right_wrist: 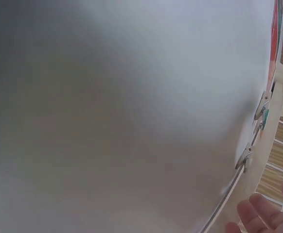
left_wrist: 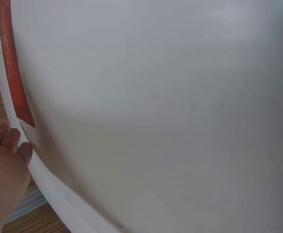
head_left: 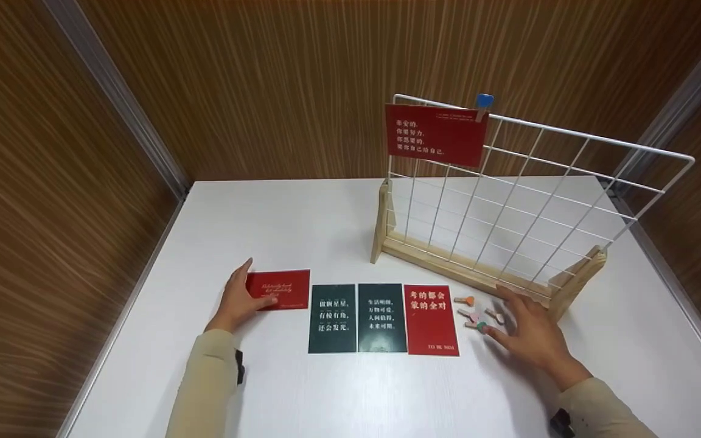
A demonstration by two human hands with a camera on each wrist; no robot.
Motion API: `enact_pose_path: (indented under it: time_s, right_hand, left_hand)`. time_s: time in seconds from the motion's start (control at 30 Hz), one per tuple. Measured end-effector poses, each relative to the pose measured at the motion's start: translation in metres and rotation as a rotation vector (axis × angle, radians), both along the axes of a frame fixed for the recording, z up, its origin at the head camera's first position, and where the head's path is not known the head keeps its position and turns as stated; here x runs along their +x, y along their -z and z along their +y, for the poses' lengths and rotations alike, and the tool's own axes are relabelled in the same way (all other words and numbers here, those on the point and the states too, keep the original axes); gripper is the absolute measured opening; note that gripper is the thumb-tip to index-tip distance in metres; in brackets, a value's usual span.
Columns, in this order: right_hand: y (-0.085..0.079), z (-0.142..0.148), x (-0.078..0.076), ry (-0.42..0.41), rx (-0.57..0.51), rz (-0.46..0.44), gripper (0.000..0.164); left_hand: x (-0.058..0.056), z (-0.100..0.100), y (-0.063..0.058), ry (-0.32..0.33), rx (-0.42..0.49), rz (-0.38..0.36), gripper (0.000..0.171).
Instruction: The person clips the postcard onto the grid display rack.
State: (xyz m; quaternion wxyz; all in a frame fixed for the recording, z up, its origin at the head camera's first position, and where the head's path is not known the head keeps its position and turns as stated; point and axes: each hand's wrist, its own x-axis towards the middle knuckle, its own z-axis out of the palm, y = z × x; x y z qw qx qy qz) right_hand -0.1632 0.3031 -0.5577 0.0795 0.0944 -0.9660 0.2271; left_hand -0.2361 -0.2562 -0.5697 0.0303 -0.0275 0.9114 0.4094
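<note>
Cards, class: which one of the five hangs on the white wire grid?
The red card at the grid's upper left, held by the blue heart clip; none of the other four cards is clipped there.

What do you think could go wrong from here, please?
The right hand might scatter the small clips clustered by its thumb. It could also bump the nearby wooden base and jostle the hung red card, pinned by one blue heart clip. The loose card at the left hand appears flat and might slide into the adjacent green card.
</note>
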Motion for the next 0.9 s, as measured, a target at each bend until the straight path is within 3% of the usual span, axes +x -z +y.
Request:
enact_pose_path:
  time_s: [0.53,0.9]
  right_hand:
    - [0.005,0.005,-0.007,-0.013,-0.161,-0.129,0.068]
    - [0.009,0.004,-0.012,0.018,-0.292,-0.148,0.055]
  left_hand:
    - [0.000,-0.004,0.003,-0.012,0.006,0.004,0.104]
    - [0.000,-0.004,0.006,-0.012,-0.035,0.020,0.098]
